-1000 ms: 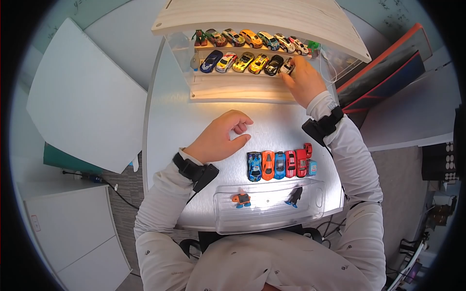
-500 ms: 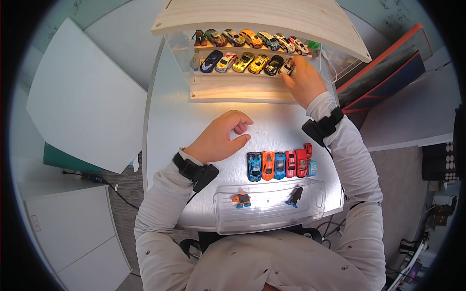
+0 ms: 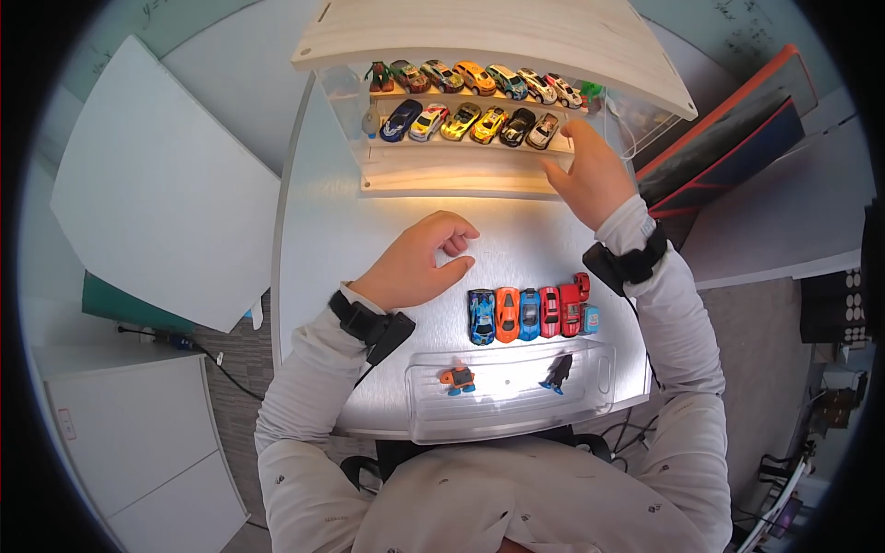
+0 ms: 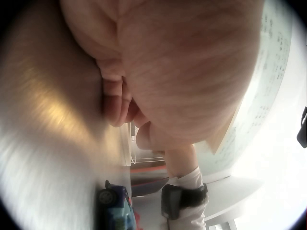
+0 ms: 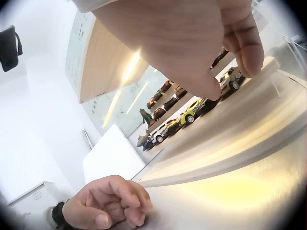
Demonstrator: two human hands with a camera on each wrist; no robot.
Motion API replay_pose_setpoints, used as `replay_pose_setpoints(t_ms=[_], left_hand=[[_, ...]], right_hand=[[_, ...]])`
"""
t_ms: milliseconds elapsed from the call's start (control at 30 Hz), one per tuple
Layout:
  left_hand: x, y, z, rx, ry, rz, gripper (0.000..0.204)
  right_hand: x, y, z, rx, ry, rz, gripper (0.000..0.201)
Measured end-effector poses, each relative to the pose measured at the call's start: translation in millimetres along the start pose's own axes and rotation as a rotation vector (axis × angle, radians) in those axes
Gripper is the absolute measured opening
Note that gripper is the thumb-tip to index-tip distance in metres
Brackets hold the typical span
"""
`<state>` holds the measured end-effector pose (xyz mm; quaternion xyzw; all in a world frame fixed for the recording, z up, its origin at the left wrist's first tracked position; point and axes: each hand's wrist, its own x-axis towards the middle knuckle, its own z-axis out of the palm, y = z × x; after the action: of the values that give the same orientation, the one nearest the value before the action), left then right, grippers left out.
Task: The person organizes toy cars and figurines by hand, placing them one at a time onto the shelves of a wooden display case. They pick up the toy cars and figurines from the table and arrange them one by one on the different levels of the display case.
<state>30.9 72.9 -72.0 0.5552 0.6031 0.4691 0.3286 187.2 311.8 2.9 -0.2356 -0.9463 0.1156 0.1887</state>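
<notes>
My right hand point(image 3: 595, 177) is just off the right end of the lower shelf row, thumb and forefinger apart, holding nothing. Nearest to it is a white and black toy car point(image 3: 543, 130), which stands on the shelf between thumb and fingers in the right wrist view. That car ends a slanted row with a black car point(image 3: 517, 127), two yellow ones, a white-red car point(image 3: 429, 122) and a dark blue car point(image 3: 401, 121). The left hand point(image 3: 415, 263) rests at the table with fingers loosely curled and holds nothing. A blue toy car point(image 4: 116, 207) is close by it.
The wooden display case point(image 3: 442, 172) has an upper row of cars and an overhanging top point(image 3: 489, 32). On the table, an orange car point(image 3: 508, 315) and several red and blue ones stand side by side. A clear tray point(image 3: 424, 428) holds an orange figure point(image 3: 457, 378) and a dark figure point(image 3: 557, 373).
My right hand has let go of the white and black car and drawn back to the right and toward me, leaving it on the shelf. The left hand has stayed put.
</notes>
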Motion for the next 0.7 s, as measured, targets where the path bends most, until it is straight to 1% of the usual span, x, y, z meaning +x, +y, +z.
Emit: replay_pose_setpoints(t_ms=[100,200,233,333,367,467,500,600,700], left_hand=[[0,1,0,0.006,0.001,0.000,0.030],[0,-1,1,0.016,0.002,-0.005,0.031],[0,-2,1,0.018,0.002,-0.007,0.031],[1,3,1,0.018,-0.002,-0.041,0.032],[1,3,1,0.016,0.001,-0.036,0.032],[1,2,2,0.008,0.001,-0.038,0.032],[0,2,2,0.000,-0.003,-0.046,0.032],[0,0,2,-0.043,-0.004,-0.107,0.030],[-3,7,1,-0.049,-0.021,-0.174,0.028]], right_hand=[[-20,-1,-14,0.002,0.000,0.006,0.045],[-43,-24,-44,0.126,-0.141,0.237,0.046],[-54,-17,-44,0.184,-0.108,0.187,0.045],[-79,-11,-62,0.320,-0.252,0.258,0.041],[-89,-5,-64,0.417,-0.282,0.248,0.033],[-113,21,-60,0.550,-0.361,0.230,0.026],[-118,25,-60,0.550,-0.372,0.261,0.020],[-137,45,-39,0.765,-0.297,0.331,0.017],[-144,55,-23,0.891,-0.261,0.334,0.017]])
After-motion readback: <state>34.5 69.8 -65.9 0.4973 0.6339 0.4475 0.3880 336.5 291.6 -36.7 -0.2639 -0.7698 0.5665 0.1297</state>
